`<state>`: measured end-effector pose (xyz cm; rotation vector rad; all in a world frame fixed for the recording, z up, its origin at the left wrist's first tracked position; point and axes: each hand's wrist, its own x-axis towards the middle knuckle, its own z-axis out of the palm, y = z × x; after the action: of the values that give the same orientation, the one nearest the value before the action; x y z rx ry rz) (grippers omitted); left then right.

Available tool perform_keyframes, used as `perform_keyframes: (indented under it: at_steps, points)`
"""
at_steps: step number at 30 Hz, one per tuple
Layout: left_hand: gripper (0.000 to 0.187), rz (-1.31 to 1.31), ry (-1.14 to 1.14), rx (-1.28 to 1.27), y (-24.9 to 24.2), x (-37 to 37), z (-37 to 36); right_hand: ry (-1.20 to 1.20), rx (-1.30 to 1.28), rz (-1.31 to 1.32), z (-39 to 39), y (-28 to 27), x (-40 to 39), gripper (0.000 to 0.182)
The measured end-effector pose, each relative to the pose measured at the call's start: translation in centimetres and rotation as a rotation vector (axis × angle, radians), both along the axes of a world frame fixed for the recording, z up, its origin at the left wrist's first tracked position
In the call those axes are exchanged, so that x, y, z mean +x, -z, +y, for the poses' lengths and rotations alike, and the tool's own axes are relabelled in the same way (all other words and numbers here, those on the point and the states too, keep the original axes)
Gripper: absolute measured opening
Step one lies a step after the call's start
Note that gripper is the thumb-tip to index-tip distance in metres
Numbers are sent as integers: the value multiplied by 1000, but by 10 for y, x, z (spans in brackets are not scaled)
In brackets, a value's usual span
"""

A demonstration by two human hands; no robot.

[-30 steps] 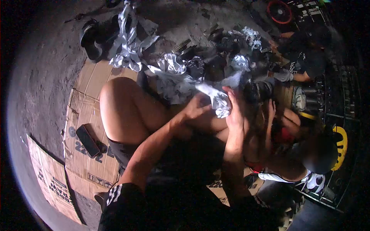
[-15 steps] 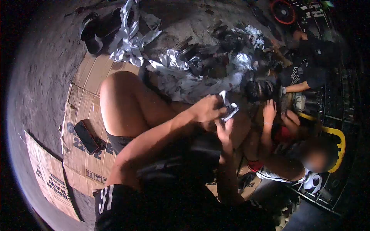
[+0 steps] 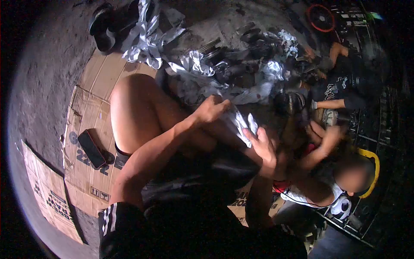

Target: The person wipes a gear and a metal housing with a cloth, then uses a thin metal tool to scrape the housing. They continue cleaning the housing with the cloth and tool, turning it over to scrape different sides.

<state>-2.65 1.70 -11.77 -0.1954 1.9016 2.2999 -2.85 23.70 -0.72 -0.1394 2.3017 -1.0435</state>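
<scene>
My left hand (image 3: 211, 108) is closed in a pinch on one end of a crumpled white cloth strip (image 3: 239, 125), above my bent leg. The cloth's other end is in my right hand (image 3: 262, 144), its thumb and fingers around it. Between the two hands the strip runs slanting and is partly blurred. Just beyond my hands, more white cloth (image 3: 196, 64) lies in a loose pile on a grey sheet, beside dark, greasy-looking metal parts (image 3: 237, 71).
Cardboard (image 3: 88, 116) lies under me, with a phone (image 3: 92, 149) on it. Dark footwear (image 3: 103, 36) and a white cloth bundle (image 3: 148, 39) are on the floor ahead. A person in a white top (image 3: 317, 194) sits close at my right; another person's forearm (image 3: 331, 104) reaches in beyond.
My hands have drawn apart, the left moving away to the left and the right slightly right, with the cloth stretched between them. The neighbouring person's arm has shifted.
</scene>
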Motion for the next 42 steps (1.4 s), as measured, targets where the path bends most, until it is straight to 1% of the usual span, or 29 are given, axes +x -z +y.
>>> perform_keyframes:
  at_steps: [4, 5, 6, 7, 9, 10, 11, 12, 13, 15, 16, 18, 22, 24, 25, 27, 28, 29, 30, 31, 32, 33, 34, 35, 37, 39, 40, 41, 42]
  points:
    - [41, -120, 68, -32, 31, -2, 11, -20, 229, 157, 15, -3, -7, 43]
    - [40, 116, -7, -78, 60, -1, 22, 4, 274, 161, 36, 11, -14, 43]
    - [40, 351, -83, -124, 76, 1, 28, 79, 80, 186, 28, 5, -14, 45]
    - [40, 349, -85, -123, 53, 1, 22, 153, -114, 210, 18, -3, -14, 47]
    - [41, -29, -38, 207, 2, 1, 15, 211, -21, 276, 31, 15, -10, 49]
    - [41, -30, -37, 207, -12, 6, 10, 280, -45, 332, 34, 25, -10, 49]
    - [40, -34, 31, 26, -22, 10, 4, 349, -71, 387, 36, 32, -11, 49]
    - [46, -38, 97, -157, -25, 14, -1, 359, -209, 341, 28, 32, -15, 41]
    - [46, -39, 97, -159, -15, 14, -2, 359, -212, 340, 24, 27, -15, 41]
    - [41, 279, 43, -39, 0, 12, -3, 341, -431, 96, 15, 15, -13, 32]
    - [41, 282, 49, -39, -2, 8, -2, 346, -432, 100, 17, 15, -10, 32]
    - [41, -121, 119, 194, -7, 2, -4, 486, -458, 67, 17, 18, -2, 24]
    - [44, 117, 122, 234, 15, -4, 9, 477, -355, 128, 18, 20, 1, 24]
    - [63, 25, 69, -47, 14, -2, 21, 393, -298, 77, 19, 25, 0, 22]
    - [63, 26, 72, -49, 2, 2, 24, 354, -266, 71, 13, 19, 1, 21]
    - [95, 297, -308, -325, -24, 14, 26, 377, -286, 35, 2, 25, 7, 18]
    - [97, 418, -144, -355, -30, 13, 18, 277, -348, 33, -1, 26, 10, 15]
    - [100, 538, 20, -383, -36, 10, 10, 242, -291, 86, 19, 58, 16, 9]
    - [98, 515, 202, -272, -45, 11, 7, 189, -366, 63, 12, 57, 16, 7]
    - [91, 468, 367, -330, -49, 11, 6, 135, -439, 39, 2, 50, 15, 6]
    - [82, 437, 389, -303, -50, 13, 9, 9, -253, 178, -2, 42, 15, 6]
    - [74, 407, 410, -276, -50, 14, 11, 10, -254, 178, -9, 32, 15, 6]
    - [74, 407, 412, -276, -54, 13, 10, 114, -306, 14, -18, 22, 15, 5]
    - [62, 342, 399, -307, -57, 11, 7, 218, -357, -150, -22, 17, 15, 5]
    - [53, 277, 386, -337, -64, 6, -1, 199, -433, -165, -15, 24, 8, 8]
    - [45, 243, 292, -256, -66, -1, -8, 99, -249, -152, -9, 20, 1, 13]
    - [45, 332, 167, -359, -56, -2, -5, 62, -320, -152, -4, 22, -1, 17]
    - [45, 333, 167, -359, -51, -5, -7, 62, -320, -151, -3, 23, -2, 17]
    - [44, 242, 92, -244, -55, -9, -13, 41, -315, -134, -2, 22, -2, 18]
